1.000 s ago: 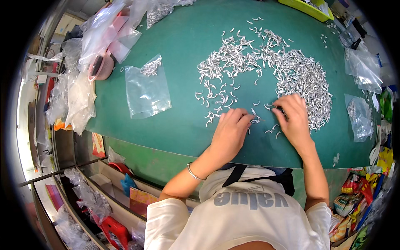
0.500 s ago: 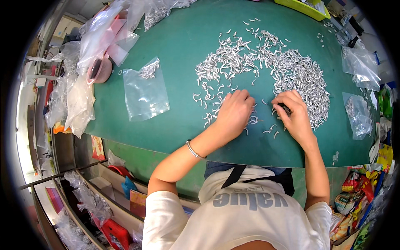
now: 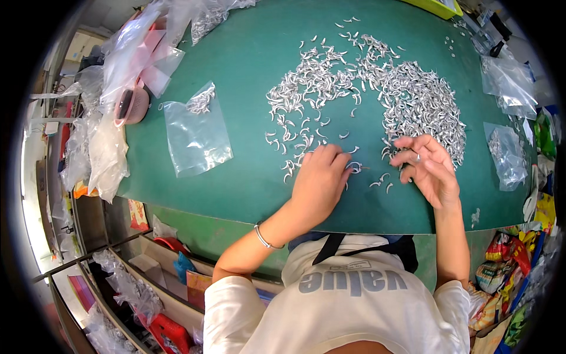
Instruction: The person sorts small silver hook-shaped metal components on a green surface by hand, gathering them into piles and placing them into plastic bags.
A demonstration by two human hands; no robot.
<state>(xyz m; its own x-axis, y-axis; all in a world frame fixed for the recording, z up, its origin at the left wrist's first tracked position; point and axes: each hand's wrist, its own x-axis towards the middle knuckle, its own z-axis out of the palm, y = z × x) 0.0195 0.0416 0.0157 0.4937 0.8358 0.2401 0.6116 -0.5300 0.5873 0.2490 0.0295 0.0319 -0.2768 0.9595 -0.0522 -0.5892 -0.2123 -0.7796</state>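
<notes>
Small curved silver metal pieces lie in a dense pile [image 3: 421, 109] at the right and a looser spread [image 3: 315, 79] to its left on the green tabletop. My left hand [image 3: 321, 183] rests low among scattered pieces, its fingers bent down and pressed together. Whatever its fingertips pinch, if anything, is hidden. Beside its fingers lies a small cluster of pieces [image 3: 355, 168]. My right hand [image 3: 433, 171] is raised over the pile's near edge, palm turned partly up, fingers curved and apart. A small silver glint shows at its fingers; I cannot tell whether it is a ring or a piece.
A clear plastic bag [image 3: 197, 141] with several silver pieces on it lies at the left. Beyond it stand a pink container [image 3: 134, 106] and heaped plastic bags [image 3: 109, 156]. More bags [image 3: 506, 156] lie at the right edge. A yellow-green tray [image 3: 439, 7] sits at the far right.
My right hand has lifted from the pile's near edge, turned palm up and spread its fingers. My left hand has drawn slightly left and nearer. The whole view has shifted a little.
</notes>
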